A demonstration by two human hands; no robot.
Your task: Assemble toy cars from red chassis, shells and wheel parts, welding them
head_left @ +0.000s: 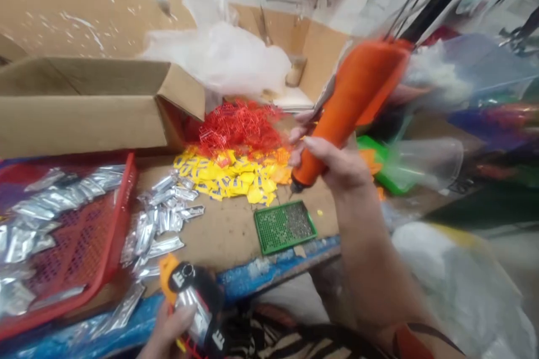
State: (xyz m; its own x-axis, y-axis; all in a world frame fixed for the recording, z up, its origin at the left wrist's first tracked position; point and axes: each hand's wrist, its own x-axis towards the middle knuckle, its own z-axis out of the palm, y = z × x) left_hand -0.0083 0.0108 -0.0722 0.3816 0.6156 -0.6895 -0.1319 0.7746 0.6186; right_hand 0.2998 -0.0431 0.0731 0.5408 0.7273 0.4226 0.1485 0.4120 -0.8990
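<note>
My right hand (pixel 345 165) is wrapped round an orange electric screwdriver (pixel 349 98), its dark tip pointing down and left. Beneath that tip lies a green perforated tray (pixel 273 230) with many small screws gathered at its right side. At the front edge, my left hand (pixel 168 331) grips a small part-assembled piece (pixel 202 289) with black rounded ends, a silver strip and an orange bit; its exact kind I cannot make out. Loose silver pieces (pixel 162 216) lie beyond my left hand. Behind the green tray are heaped yellow pieces (pixel 231 176) and red plastic pieces (pixel 242 129).
A red basket (pixel 122 224) with silver pieces stands at the left, before an open cardboard box (pixel 80 123). White plastic bags (pixel 223 59) lie at the back. A green container (pixel 387 168) and a clear cup (pixel 433 162) are right of my forearm, blurred.
</note>
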